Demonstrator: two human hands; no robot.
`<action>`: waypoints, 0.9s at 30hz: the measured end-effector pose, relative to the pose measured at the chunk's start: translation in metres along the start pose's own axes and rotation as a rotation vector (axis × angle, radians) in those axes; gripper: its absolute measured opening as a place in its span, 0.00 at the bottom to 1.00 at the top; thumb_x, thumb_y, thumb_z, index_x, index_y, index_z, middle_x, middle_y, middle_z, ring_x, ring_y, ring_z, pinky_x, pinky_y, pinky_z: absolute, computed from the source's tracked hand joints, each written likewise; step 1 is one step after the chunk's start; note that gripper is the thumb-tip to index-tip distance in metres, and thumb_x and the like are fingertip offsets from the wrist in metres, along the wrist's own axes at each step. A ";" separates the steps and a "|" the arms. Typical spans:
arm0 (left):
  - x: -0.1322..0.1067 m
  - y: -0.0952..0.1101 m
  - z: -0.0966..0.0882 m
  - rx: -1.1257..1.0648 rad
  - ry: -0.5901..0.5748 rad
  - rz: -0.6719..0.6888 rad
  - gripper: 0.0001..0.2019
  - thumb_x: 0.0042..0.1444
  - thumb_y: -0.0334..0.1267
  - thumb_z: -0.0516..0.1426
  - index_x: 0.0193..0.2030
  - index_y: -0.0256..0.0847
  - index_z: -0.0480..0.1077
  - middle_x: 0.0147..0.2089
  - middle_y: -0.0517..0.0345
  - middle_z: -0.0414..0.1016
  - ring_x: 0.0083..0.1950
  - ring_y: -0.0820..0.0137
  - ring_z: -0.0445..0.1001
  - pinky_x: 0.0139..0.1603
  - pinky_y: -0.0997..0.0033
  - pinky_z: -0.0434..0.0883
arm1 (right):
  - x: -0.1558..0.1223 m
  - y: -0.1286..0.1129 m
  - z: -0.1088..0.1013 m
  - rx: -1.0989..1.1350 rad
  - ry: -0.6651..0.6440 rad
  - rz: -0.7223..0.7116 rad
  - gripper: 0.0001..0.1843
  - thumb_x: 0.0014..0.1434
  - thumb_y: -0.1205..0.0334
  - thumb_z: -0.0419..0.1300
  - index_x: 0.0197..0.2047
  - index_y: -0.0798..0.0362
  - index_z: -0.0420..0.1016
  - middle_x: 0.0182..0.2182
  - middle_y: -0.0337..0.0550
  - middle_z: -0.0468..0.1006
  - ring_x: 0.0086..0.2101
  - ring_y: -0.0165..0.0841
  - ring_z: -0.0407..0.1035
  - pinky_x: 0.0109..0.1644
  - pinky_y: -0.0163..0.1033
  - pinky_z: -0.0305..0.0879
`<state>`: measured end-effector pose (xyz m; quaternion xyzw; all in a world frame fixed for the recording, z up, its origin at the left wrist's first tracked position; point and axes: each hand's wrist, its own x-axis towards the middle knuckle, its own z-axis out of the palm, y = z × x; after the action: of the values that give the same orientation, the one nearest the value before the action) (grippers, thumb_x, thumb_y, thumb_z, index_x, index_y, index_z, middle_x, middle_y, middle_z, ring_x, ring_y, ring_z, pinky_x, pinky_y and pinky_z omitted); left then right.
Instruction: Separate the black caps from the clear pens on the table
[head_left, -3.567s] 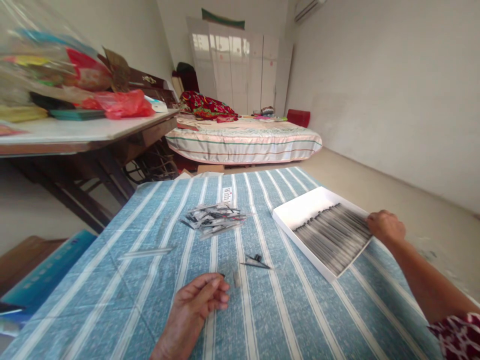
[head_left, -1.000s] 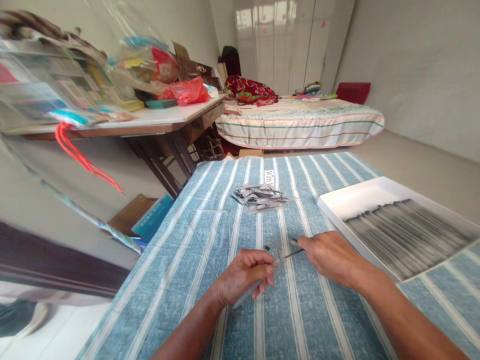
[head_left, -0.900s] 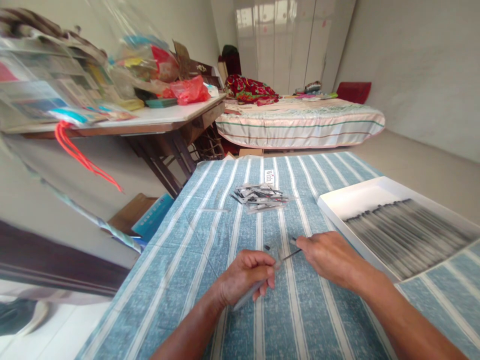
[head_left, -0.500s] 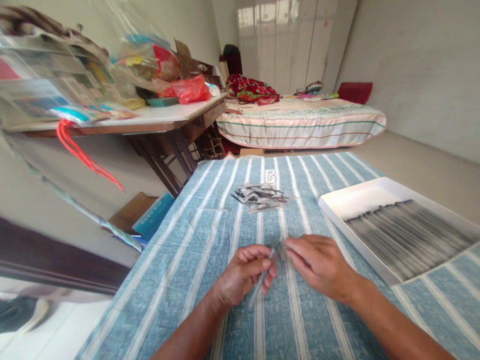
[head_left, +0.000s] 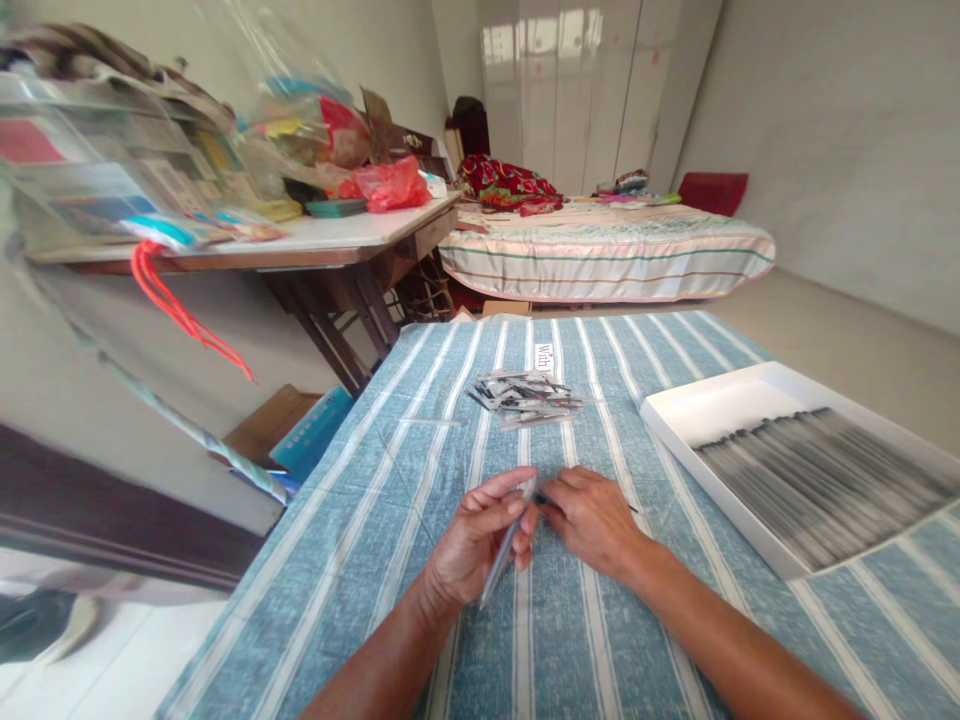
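Observation:
My left hand (head_left: 491, 525) is closed around a slim translucent grey tube (head_left: 498, 565), which slants down toward me with its upper end between the fingertips. Close beside it, my right hand (head_left: 592, 520) pinches a thin dark stick (head_left: 634, 510); one end pokes out past the knuckles and the rest is hidden by the fingers. The fingertips of both hands nearly meet at the tube's upper end. Beyond them lies a loose pile of small dark and clear slender pieces (head_left: 525, 398) on the blue striped cloth (head_left: 360, 560).
To the right stands a white open box (head_left: 720, 505) holding a row of slender grey sticks (head_left: 825, 480) with dark tips. A single clear strip (head_left: 433, 422) lies left of the pile. A cluttered side table (head_left: 352, 245) stands at the left, with a bed (head_left: 600, 250) beyond.
My right hand has moved left and turned inward, and a dark stick end now shows beyond it. My left hand has shifted slightly left with the tube. The view has tilted slightly.

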<state>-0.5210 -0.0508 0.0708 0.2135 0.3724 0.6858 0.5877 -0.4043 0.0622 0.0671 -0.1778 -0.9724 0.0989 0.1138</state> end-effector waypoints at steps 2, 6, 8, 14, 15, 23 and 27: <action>0.000 -0.001 -0.001 0.011 -0.009 -0.014 0.17 0.49 0.33 0.58 0.48 0.44 0.69 0.22 0.62 0.67 0.18 0.79 0.62 0.17 0.80 0.62 | 0.005 -0.006 0.005 -0.062 -0.019 0.000 0.07 0.56 0.66 0.52 0.33 0.55 0.72 0.30 0.46 0.72 0.35 0.37 0.65 0.39 0.38 0.57; -0.001 -0.003 -0.004 0.023 -0.034 -0.030 0.15 0.49 0.34 0.59 0.46 0.44 0.71 0.22 0.61 0.67 0.18 0.80 0.62 0.16 0.81 0.59 | 0.007 -0.005 0.014 -0.016 0.015 -0.025 0.08 0.53 0.72 0.52 0.32 0.57 0.72 0.30 0.47 0.72 0.36 0.38 0.64 0.39 0.40 0.58; -0.002 -0.003 -0.005 0.026 -0.051 -0.027 0.15 0.49 0.33 0.58 0.45 0.43 0.71 0.22 0.61 0.68 0.17 0.80 0.61 0.15 0.82 0.58 | 0.005 0.002 0.011 0.170 0.086 -0.016 0.10 0.54 0.73 0.51 0.32 0.57 0.72 0.29 0.46 0.72 0.34 0.35 0.65 0.39 0.38 0.59; 0.002 -0.005 -0.009 0.064 -0.076 -0.063 0.14 0.49 0.32 0.58 0.45 0.41 0.70 0.23 0.60 0.69 0.16 0.80 0.63 0.13 0.83 0.58 | -0.004 0.029 -0.010 1.070 0.040 0.108 0.07 0.53 0.61 0.58 0.31 0.56 0.73 0.20 0.36 0.71 0.22 0.27 0.65 0.28 0.32 0.62; 0.002 -0.006 -0.009 0.075 -0.082 -0.075 0.14 0.49 0.33 0.58 0.45 0.40 0.70 0.22 0.60 0.69 0.16 0.80 0.63 0.13 0.83 0.58 | -0.005 0.031 -0.012 1.151 0.028 0.121 0.08 0.52 0.59 0.59 0.31 0.56 0.73 0.20 0.36 0.72 0.22 0.27 0.66 0.28 0.32 0.63; 0.004 -0.010 -0.007 0.128 -0.096 -0.135 0.13 0.49 0.31 0.58 0.43 0.38 0.69 0.22 0.59 0.71 0.15 0.79 0.65 0.11 0.83 0.58 | -0.006 0.029 -0.016 1.222 -0.026 0.093 0.08 0.52 0.60 0.60 0.31 0.57 0.74 0.20 0.36 0.72 0.22 0.26 0.66 0.28 0.31 0.63; 0.004 -0.011 -0.008 0.141 -0.090 -0.153 0.12 0.48 0.32 0.58 0.41 0.37 0.70 0.22 0.59 0.72 0.14 0.78 0.65 0.11 0.83 0.58 | -0.006 0.030 -0.017 1.227 -0.054 0.072 0.08 0.52 0.60 0.59 0.30 0.57 0.74 0.20 0.37 0.71 0.22 0.25 0.65 0.28 0.31 0.63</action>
<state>-0.5208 -0.0488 0.0564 0.2561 0.4081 0.6008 0.6379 -0.3847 0.0900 0.0753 -0.1099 -0.7341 0.6489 0.1672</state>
